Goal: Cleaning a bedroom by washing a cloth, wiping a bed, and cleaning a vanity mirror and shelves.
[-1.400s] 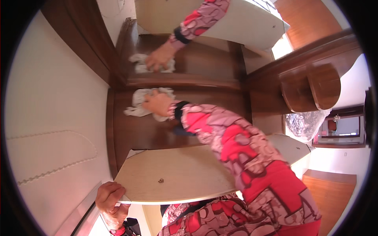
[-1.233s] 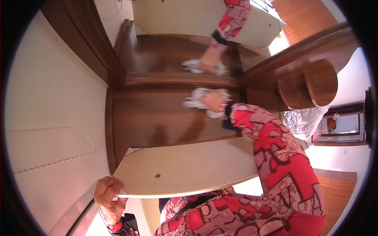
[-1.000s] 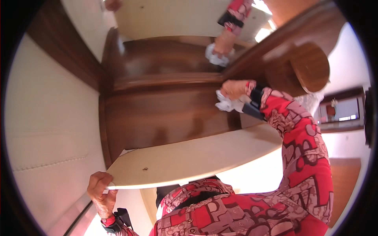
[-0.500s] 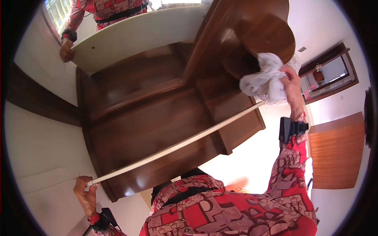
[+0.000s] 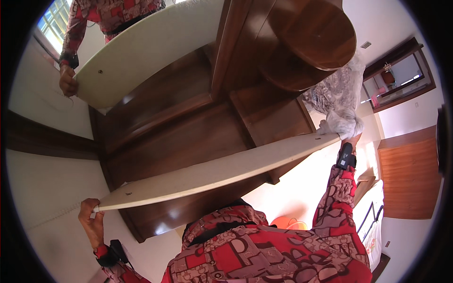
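Observation:
A long, pale, thin board [image 5: 212, 179] spans the view in front of my body, with a small dark fitting near each end. My left hand [image 5: 91, 219] pinches the board's left end between thumb and fingers. At the right end, my right hand [image 5: 352, 138] is closed round a bunched white cloth [image 5: 341, 122], which touches the board's tip. The cloth hides most of its fingers. Beyond the board stands dark brown wooden furniture [image 5: 184, 137] with ledges. What looks like a mirror reflection at the upper left shows a patterned red sleeve, a hand and the pale board [image 5: 137, 52].
Rounded wooden shelves [image 5: 321, 35] jut out at the upper right, beside clear plastic over something patterned [image 5: 337, 85]. An orange basin [image 5: 288, 222] stands on the floor. Farther right are a wooden panel [image 5: 408, 174] and a framed opening [image 5: 398, 80].
The board has tilted, so more of its broad face shows. My right hand has moved down with the cloth to the board's right end. My left hand has shifted slightly left and up.

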The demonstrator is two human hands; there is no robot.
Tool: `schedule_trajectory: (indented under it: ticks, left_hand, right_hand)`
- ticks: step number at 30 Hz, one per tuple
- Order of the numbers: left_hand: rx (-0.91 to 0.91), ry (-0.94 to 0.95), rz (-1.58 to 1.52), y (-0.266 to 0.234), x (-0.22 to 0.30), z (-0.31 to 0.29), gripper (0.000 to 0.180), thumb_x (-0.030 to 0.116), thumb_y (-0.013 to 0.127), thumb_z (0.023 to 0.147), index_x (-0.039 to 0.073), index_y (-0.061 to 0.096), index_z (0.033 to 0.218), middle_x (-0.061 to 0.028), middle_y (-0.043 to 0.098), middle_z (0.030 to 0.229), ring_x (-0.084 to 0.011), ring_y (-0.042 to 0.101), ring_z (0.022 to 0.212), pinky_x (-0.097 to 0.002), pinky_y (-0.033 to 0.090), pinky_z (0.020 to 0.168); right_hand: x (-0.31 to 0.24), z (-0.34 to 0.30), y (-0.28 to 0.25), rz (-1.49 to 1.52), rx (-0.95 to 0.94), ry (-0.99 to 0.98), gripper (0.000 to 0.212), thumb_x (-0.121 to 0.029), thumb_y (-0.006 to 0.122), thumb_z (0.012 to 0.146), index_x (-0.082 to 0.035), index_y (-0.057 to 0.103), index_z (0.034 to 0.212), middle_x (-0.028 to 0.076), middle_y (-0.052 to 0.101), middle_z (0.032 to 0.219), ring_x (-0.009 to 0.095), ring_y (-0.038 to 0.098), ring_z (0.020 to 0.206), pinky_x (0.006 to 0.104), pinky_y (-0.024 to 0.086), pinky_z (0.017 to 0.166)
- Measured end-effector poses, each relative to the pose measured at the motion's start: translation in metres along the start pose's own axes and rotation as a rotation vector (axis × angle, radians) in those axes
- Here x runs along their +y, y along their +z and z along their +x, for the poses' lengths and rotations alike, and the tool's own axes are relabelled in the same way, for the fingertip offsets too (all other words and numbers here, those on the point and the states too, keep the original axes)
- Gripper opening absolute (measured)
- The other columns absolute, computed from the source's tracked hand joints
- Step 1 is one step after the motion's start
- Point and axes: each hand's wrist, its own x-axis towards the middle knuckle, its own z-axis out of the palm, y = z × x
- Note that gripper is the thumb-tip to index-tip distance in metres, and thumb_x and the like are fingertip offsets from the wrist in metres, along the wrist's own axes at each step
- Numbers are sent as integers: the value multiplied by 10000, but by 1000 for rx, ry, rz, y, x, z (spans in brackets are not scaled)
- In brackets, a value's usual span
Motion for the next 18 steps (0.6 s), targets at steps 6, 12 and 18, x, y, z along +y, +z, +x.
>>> schedule_trajectory:
  ticks: [6,12,18]
  left_hand:
    - [-41,-22,32,6,-2,4,249,-38,653,647,-9,567,879,-107,574,895,-244,533,887,-324,402,829]
    - [-78,-35,114,16,-14,-8,322,-110,621,640,-7,576,941,-110,585,945,-246,540,945,-328,402,871]
    - [-106,-69,131,24,-28,-9,349,-146,599,642,-5,573,960,-97,576,970,-220,539,949,-302,419,845]
  right_hand:
    - [-28,-31,42,-338,106,88,388,-242,471,871,-5,518,1174,112,549,1121,193,516,1009,289,397,893]
    - [-30,-23,-34,-261,90,-36,361,-210,484,860,-16,507,1164,113,556,1081,185,514,993,298,419,860]
    - [-111,-44,-13,-161,110,-326,332,-161,477,854,-18,488,1154,114,564,1042,193,535,949,312,450,833]
